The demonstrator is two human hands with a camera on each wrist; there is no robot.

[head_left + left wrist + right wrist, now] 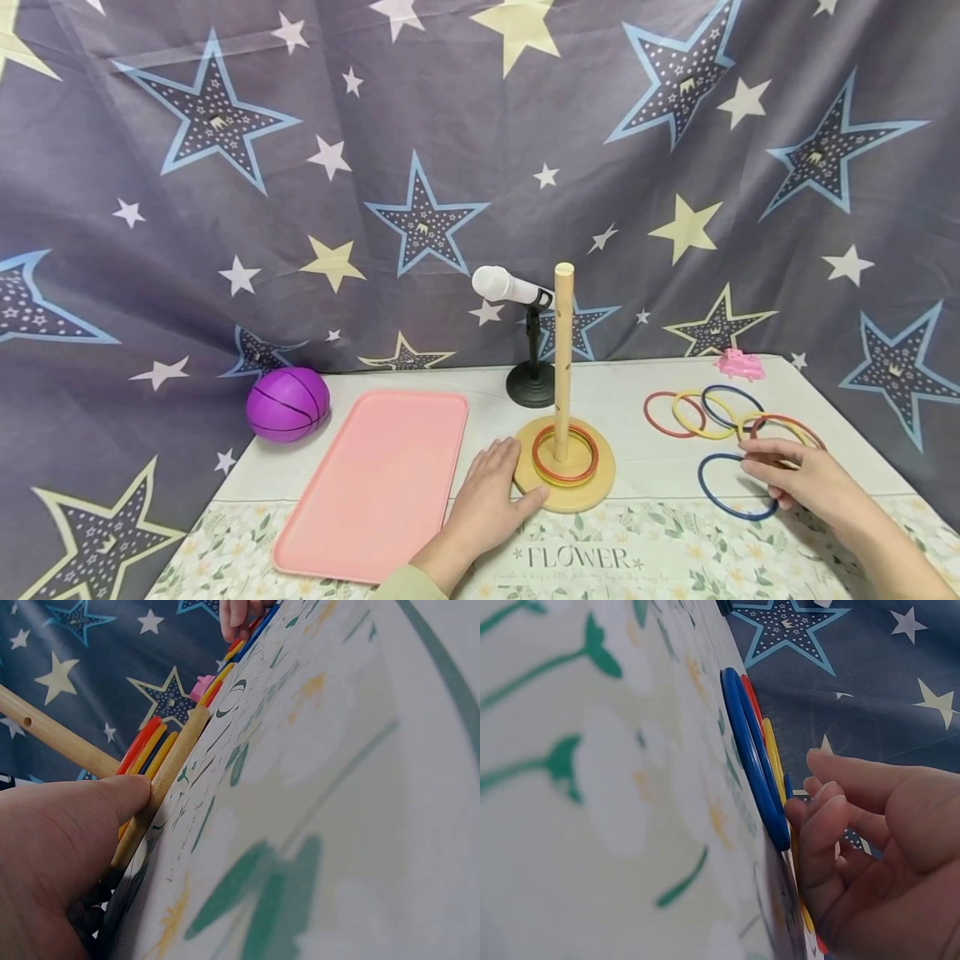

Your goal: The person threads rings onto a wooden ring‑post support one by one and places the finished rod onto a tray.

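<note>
1. Your left hand (pixel 487 496) lies flat and relaxed on the table (pixel 645 550), fingers straight, its thumb pressed against the rim of the round wooden base (pixel 596 487); it grips nothing and only steadies the stand.
2. Your right hand (pixel 798 475) has its fingers curled down onto the near blue ring (pixel 712 500), the fingertips (pixel 810 817) touching its edge; the wrist view shows contact but no full pinch, and the ring seems to lie flat on the cloth.
3. Just beyond that hand lie more loose rings (pixel 701 412), red, yellow and blue, overlapping one another.
4. To its left, beside your steadying hand, the upright peg (pixel 562 358) already carries a red and yellow ring stack (pixel 565 457) on the base.
5. Judged from this, the step in hand is picking up the blue ring; next you would need a firm pinch, a lift above the peg's top, and a level drop.
6. Farther off stand a microphone (pixel 510 287), a pink tray (pixel 382 479), a purple ball (pixel 287 404) and a pink toy (pixel 738 364).
</note>
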